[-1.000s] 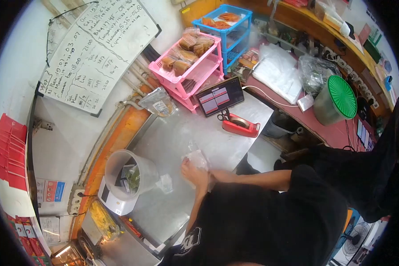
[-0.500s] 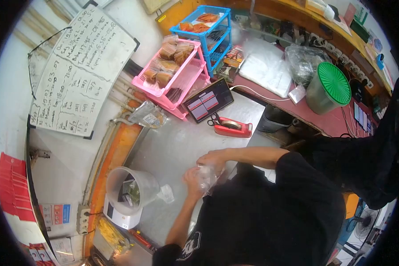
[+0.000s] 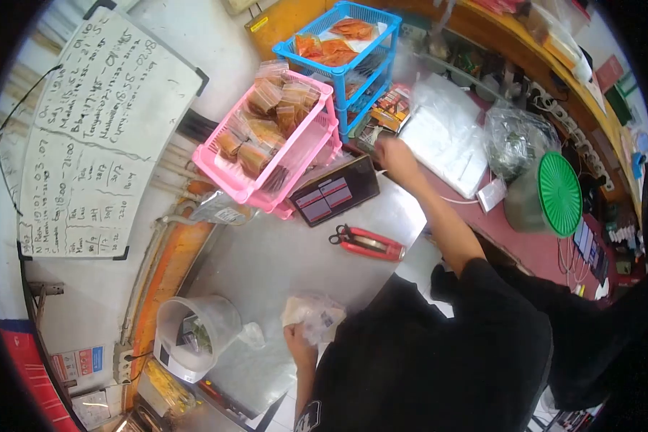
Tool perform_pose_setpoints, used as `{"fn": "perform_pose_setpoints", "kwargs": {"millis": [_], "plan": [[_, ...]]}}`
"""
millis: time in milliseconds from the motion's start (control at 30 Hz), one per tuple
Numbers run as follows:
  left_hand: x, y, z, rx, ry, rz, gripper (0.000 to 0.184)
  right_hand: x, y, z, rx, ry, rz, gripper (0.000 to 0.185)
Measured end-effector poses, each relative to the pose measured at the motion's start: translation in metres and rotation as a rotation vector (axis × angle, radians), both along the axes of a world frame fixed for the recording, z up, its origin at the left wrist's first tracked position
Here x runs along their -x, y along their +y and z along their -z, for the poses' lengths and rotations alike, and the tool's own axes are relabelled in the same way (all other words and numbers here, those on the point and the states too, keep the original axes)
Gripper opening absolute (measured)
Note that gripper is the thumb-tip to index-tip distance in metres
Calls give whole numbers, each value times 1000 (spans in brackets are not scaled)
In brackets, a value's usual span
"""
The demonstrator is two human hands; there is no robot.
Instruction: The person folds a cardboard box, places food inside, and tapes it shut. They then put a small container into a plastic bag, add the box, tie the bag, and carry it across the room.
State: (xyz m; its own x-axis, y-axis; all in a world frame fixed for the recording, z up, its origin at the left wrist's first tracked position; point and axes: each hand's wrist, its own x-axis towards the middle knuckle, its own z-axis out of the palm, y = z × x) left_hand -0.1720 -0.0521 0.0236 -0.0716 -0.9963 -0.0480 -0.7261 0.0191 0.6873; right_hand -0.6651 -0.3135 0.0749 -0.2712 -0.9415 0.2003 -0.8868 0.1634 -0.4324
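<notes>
My left hand (image 3: 301, 344) grips the near edge of a clear plastic bag (image 3: 318, 321) over the steel table; pale contents show through it, too blurred to name. My right arm is stretched out to the back. There my right hand (image 3: 394, 157) is beside the tablet (image 3: 335, 190), near a small box (image 3: 369, 135) at the foot of the blue rack. Its fingers point away and are mostly hidden, so I cannot see whether they hold anything. A red tape dispenser (image 3: 371, 243) lies between the two hands, with black-handled scissors (image 3: 338, 234) against it.
A pink basket rack (image 3: 230, 176) holds several bagged brown portions; the blue rack (image 3: 342, 70) has orange-red packs. At left, a clear tub (image 3: 227, 317) stands on a white scale (image 3: 181, 371). White plastic bags (image 3: 446, 155) and a green-lidded container (image 3: 556, 193) occupy the red counter.
My right hand has left the plastic bag and moved up and back beside the tablet. My left hand still has the bag. The view has shifted as my head moved.
</notes>
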Motion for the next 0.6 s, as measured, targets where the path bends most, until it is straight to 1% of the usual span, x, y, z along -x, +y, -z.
{"fn": "perform_pose_setpoints", "kwargs": {"millis": [67, 167, 267, 300, 367, 400, 433, 500, 567, 600], "plan": [[3, 1, -26, 5, -60, 51, 31, 49, -63, 24, -135, 158, 50, 19], [12, 3, -34, -55, 11, -64, 31, 54, -115, 35, -443, 349, -84, 19], [22, -1, -40, 74, -215, 9, 28, 54, -124, 39, -642, 786, -534, 19], [21, -3, -40, 63, -199, -35, 26, 53, -127, 39, -629, 735, -498, 23], [29, 0, -31, 48, -144, -149, 24, 59, -130, 29, -533, 777, -534, 27], [34, 0, -31, 59, -188, -107, 22, 62, -129, 18, -487, 802, -553, 30], [36, -2, -32, 69, -232, -58, 20, 60, -133, 6, -607, 760, -527, 38], [32, -6, -28, 100, -291, 16, 17, 67, -140, -3, -728, 534, -509, 40], [19, 0, -2, 142, -320, 57, 15, 74, -140, -19, -820, 298, -476, 43], [10, 9, 19, 86, -175, -62, 15, 76, -134, -32, -854, 178, -458, 44]]}}
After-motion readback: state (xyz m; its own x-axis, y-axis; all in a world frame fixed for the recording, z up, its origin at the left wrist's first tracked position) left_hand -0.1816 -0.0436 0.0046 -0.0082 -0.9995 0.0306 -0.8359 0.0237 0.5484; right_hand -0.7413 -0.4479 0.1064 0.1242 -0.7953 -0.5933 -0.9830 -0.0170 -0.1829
